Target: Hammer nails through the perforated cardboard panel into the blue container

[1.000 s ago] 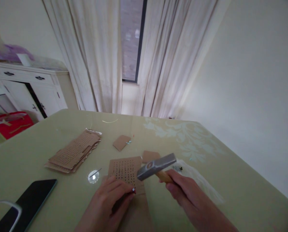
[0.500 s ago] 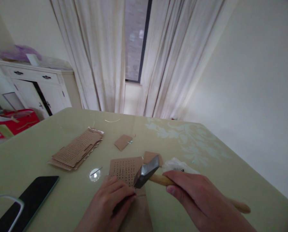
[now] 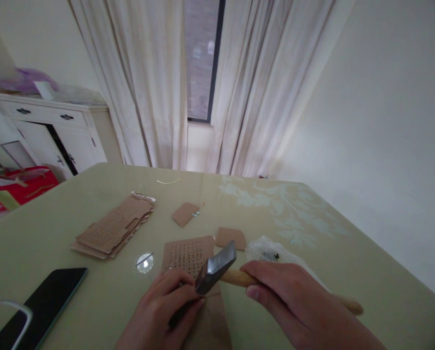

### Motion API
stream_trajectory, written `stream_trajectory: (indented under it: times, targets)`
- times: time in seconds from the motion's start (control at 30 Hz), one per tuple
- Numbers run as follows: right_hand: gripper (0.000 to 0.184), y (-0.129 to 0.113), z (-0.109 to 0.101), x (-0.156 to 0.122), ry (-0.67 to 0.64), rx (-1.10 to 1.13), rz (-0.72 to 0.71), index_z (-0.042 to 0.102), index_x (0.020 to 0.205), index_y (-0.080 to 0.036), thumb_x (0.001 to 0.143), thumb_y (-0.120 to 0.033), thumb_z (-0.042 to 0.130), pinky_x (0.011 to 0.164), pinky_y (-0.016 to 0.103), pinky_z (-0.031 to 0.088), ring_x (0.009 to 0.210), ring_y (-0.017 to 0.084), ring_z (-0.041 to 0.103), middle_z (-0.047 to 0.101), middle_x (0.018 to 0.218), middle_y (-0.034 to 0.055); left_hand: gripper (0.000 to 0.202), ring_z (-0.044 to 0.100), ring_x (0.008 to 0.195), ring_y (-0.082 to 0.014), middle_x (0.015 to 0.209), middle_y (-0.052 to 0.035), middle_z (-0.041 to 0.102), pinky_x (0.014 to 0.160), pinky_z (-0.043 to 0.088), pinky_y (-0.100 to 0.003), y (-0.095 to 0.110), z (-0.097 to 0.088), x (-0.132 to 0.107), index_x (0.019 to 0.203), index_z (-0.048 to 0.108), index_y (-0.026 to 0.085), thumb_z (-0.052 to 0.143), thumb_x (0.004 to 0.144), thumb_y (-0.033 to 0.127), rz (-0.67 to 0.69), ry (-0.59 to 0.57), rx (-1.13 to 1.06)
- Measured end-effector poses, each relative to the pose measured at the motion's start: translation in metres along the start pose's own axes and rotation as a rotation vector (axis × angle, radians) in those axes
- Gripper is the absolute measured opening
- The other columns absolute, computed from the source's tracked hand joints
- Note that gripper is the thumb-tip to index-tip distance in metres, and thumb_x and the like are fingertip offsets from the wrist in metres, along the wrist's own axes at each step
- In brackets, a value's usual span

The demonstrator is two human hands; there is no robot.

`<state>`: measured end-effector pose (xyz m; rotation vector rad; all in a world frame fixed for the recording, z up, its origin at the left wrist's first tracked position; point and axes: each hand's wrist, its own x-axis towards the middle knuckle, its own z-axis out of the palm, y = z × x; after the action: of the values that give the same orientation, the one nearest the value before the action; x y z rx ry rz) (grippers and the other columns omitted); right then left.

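My right hand [image 3: 294, 306] grips the wooden handle of a hammer [image 3: 217, 267], whose grey steel head is down at my left fingertips. My left hand [image 3: 162, 311] is pinched closed at the near edge of a perforated cardboard sheet [image 3: 186, 255] that lies flat on the table. In the earlier frames a small nail stood between those fingertips; the hammer head hides it now. The hammer's handle end pokes out past my right wrist.
The pale green table [image 3: 312, 228] also holds a stack of punched cardboard [image 3: 113, 228], two small cardboard scraps [image 3: 184, 214], a clear disc with a nail [image 3: 144, 261], a plastic bag [image 3: 272, 253] and a dark tablet [image 3: 38, 306]. A white cabinet [image 3: 49, 136] stands at the left.
The hammer head swung down from a raised position onto the spot at my left fingertips. My left hand kept its place on the cardboard.
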<state>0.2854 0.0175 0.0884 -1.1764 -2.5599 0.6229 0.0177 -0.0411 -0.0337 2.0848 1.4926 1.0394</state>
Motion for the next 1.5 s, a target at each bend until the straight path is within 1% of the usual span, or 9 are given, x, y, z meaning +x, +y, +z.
stream_trajectory:
  times: [0.07, 0.2, 0.4, 0.67, 0.83, 0.97, 1.07, 1.23, 1.5]
  targets:
    - [0.022, 0.0, 0.002, 0.002, -0.074, -0.058, -0.01, 0.075, 0.098, -0.027, 0.11, -0.031, 0.057, 0.072, 0.033, 0.05, 0.079, 0.025, 0.076, 0.082, 0.092, 0.0022, 0.011, 0.076, 0.104, -0.0222, 0.117, -0.004, 0.079, 0.092, 0.063, -0.029, -0.001, 0.001, -0.001, 0.106, 0.082, 0.033, 0.072, 0.1, 0.031, -0.019, 0.011, -0.01]
    - [0.022, 0.0, 0.002, 0.003, -0.07, -0.059, -0.005, 0.075, 0.103, -0.026, 0.111, -0.032, 0.056, 0.075, 0.034, 0.05, 0.083, 0.025, 0.076, 0.082, 0.095, 0.0028, 0.07, 0.078, 0.119, -0.0306, 0.136, -0.0056, 0.078, 0.103, 0.065, -0.037, -0.01, 0.004, -0.006, 0.142, 0.07, 0.038, 0.096, 0.077, 0.039, 0.027, 0.067, 0.057]
    - [0.019, 0.0, 0.003, 0.007, -0.152, -0.035, 0.002, 0.075, 0.099, -0.026, 0.11, -0.027, 0.06, 0.076, 0.032, 0.049, 0.084, 0.023, 0.076, 0.082, 0.094, 0.0013, 0.085, 0.079, 0.12, -0.031, 0.139, -0.0067, 0.078, 0.102, 0.067, -0.038, -0.019, 0.006, -0.01, 0.154, 0.06, 0.038, 0.096, 0.078, 0.047, 0.083, 0.064, 0.136]
    - [0.021, 0.006, -0.003, 0.005, -0.041, 0.035, 0.004, 0.076, 0.108, -0.028, 0.114, -0.036, 0.058, 0.087, 0.034, 0.051, 0.095, 0.025, 0.075, 0.082, 0.105, 0.002, 0.075, 0.078, 0.121, -0.0305, 0.137, -0.004, 0.079, 0.104, 0.066, -0.038, -0.008, 0.004, -0.007, 0.145, 0.066, 0.039, 0.096, 0.076, 0.036, 0.02, 0.085, 0.092]
    - [0.018, 0.008, 0.004, 0.011, -0.177, -0.053, 0.007, 0.077, 0.105, -0.027, 0.111, -0.027, 0.061, 0.081, 0.034, 0.05, 0.091, 0.025, 0.075, 0.082, 0.098, 0.001, 0.079, 0.079, 0.118, -0.0298, 0.135, -0.0047, 0.08, 0.101, 0.067, -0.036, -0.011, 0.006, -0.007, 0.147, 0.065, 0.038, 0.097, 0.075, 0.042, 0.076, 0.113, 0.092]
    - [0.021, 0.012, 0.003, 0.009, -0.07, -0.025, 0.008, 0.078, 0.114, -0.028, 0.114, -0.035, 0.058, 0.089, 0.037, 0.052, 0.098, 0.027, 0.075, 0.082, 0.107, 0.0029, 0.051, 0.08, 0.099, -0.0233, 0.122, -0.004, 0.082, 0.086, 0.068, -0.029, -0.005, -0.013, -0.001, 0.137, 0.073, 0.036, 0.087, 0.088, 0.044, -0.049, 0.116, 0.012]
    - [0.027, 0.018, -0.001, 0.004, 0.018, -0.024, 0.011, 0.079, 0.113, -0.028, 0.115, -0.041, 0.056, 0.09, 0.039, 0.054, 0.1, 0.028, 0.076, 0.083, 0.111, 0.0049, 0.031, 0.07, 0.072, -0.0191, 0.092, -0.0019, 0.079, 0.057, 0.056, -0.024, -0.023, -0.04, 0.007, 0.111, 0.079, 0.03, 0.061, 0.105, 0.055, -0.221, 0.24, 0.063]
    - [0.026, 0.022, -0.002, 0.006, 0.01, -0.075, 0.013, 0.08, 0.107, -0.027, 0.113, -0.039, 0.057, 0.089, 0.041, 0.056, 0.097, 0.029, 0.077, 0.084, 0.11, 0.0062, 0.036, 0.074, 0.105, -0.0359, 0.109, -0.0131, 0.08, 0.097, 0.056, -0.051, -0.089, -0.059, 0.009, 0.103, 0.077, 0.023, 0.054, 0.097, 0.05, -0.437, 0.159, 0.416]
    - [0.026, 0.023, -0.004, 0.005, 0.03, -0.086, -0.011, 0.08, 0.113, -0.027, 0.113, -0.038, 0.057, 0.09, 0.043, 0.056, 0.098, 0.03, 0.077, 0.084, 0.112, 0.0068, 0.024, 0.071, 0.09, -0.0324, 0.089, -0.0119, 0.076, 0.089, 0.056, -0.047, -0.11, -0.043, 0.013, 0.084, 0.062, 0.025, 0.045, 0.098, 0.034, -0.447, 0.131, 0.396]
